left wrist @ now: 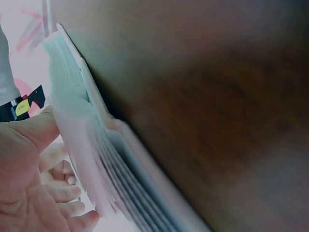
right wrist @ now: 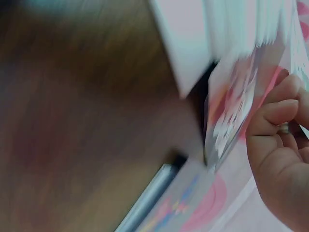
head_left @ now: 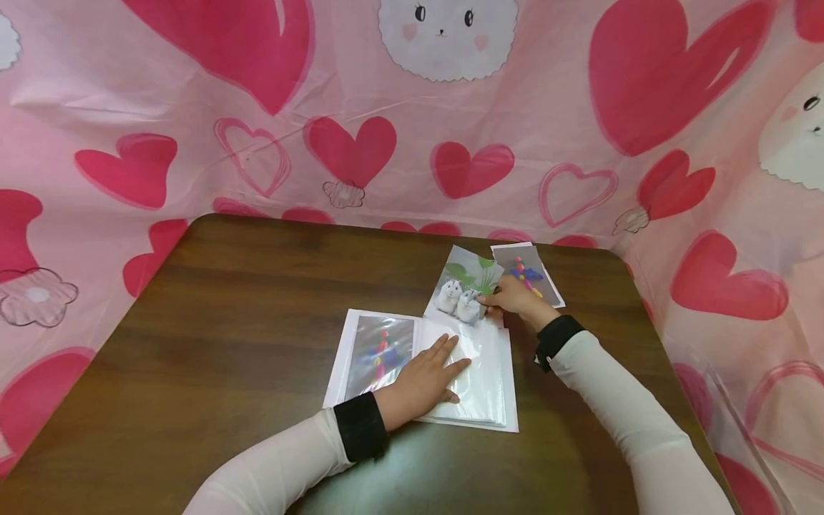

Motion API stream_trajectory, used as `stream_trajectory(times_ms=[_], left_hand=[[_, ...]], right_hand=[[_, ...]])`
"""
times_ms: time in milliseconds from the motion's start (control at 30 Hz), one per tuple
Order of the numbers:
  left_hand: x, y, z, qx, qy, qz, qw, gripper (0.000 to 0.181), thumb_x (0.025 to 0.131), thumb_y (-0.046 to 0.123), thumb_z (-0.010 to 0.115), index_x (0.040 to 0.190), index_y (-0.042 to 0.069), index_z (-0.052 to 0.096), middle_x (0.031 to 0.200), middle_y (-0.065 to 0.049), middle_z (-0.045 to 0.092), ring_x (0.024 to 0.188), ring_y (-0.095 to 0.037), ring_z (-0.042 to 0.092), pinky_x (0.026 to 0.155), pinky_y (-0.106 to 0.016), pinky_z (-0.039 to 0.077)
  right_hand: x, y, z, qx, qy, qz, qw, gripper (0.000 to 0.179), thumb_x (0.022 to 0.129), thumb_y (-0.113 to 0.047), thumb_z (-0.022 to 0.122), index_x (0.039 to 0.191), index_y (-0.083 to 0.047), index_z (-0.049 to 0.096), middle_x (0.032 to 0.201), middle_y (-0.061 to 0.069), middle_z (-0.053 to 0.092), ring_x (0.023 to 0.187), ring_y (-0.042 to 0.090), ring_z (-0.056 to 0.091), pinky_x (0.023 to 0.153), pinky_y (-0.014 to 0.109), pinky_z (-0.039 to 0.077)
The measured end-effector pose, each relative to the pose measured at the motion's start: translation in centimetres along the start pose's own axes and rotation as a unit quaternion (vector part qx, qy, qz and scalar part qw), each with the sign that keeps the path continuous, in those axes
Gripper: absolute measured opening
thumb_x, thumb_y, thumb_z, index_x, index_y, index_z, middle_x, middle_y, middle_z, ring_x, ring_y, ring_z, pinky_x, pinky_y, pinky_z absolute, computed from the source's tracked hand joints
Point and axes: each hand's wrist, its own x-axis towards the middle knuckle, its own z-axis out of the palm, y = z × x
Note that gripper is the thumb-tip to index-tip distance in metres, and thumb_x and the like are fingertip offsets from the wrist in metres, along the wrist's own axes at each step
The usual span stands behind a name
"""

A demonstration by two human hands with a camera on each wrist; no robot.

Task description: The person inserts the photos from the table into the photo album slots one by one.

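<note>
The left hand (head_left: 421,380) rests spread on the album's (head_left: 511,393) clear page (head_left: 479,390); the right hand (head_left: 515,294) pinches the hamster photo (head_left: 458,277), toward the bench's (head_left: 212,357) far edge. Keeping page flat and photo square should prevent buckling.

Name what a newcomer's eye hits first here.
The pink heart-print backdrop fills the space behind the brown table. On the table lies an open photo album, the left hand resting on its clear sleeve. At the album's far edge, the right hand pinches a hamster photo.
</note>
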Motion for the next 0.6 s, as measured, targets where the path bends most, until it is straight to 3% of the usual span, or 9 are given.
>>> stream_trajectory(times_ms=[133,233,400,600], left_hand=[[0.3,-0.1,0.1,-0.01,-0.001,-0.001,1.0,0.067,0.08,0.048,0.065,0.138,0.019,0.05,0.151,-0.015,0.032,0.14,-0.029,0.029,0.101,-0.037,0.041],[0.4,0.0,0.2,0.001,0.004,0.019,0.9998,0.064,0.081,0.046,0.066,0.137,0.019,0.052,0.15,-0.013,0.036,0.139,-0.027,0.031,0.103,-0.036,0.039],[0.4,-0.1,0.2,0.019,0.012,0.04,0.999,0.059,0.082,0.044,0.065,0.135,0.018,0.054,0.145,-0.011,0.044,0.136,-0.025,0.037,0.101,-0.034,0.04],[-0.2,0.2,-0.5,0.013,-0.003,0.064,0.9978,0.05,0.088,0.038,0.064,0.133,0.018,0.056,0.139,-0.008,0.05,0.13,-0.021,0.045,0.098,-0.032,0.043]], right_hand=[[0.2,0.4,-0.6,-0.01,-0.005,0.02,0.9997,0.015,0.088,-0.007,0.066,0.088,0.008,0.062,0.058,0.001,0.061,0.054,0.012,0.054,0.055,0.03,0.045],[0.5,0.7,-0.6,-0.018,-0.017,0.041,0.9989,0.017,0.088,-0.01,0.066,0.087,0.006,0.064,0.057,0.002,0.062,0.053,0.012,0.056,0.056,0.029,0.046],[1.0,0.4,-0.5,-0.051,-0.034,0.033,0.9976,0.017,0.087,-0.011,0.068,0.081,0.004,0.066,0.054,0.001,0.063,0.051,0.01,0.055,0.054,0.027,0.044],[1.2,-0.8,-0.3,-0.08,-0.125,0.036,0.9883,0.017,0.087,-0.011,0.068,0.079,0.004,0.065,0.055,0.0,0.06,0.051,0.009,0.054,0.053,0.024,0.045]])
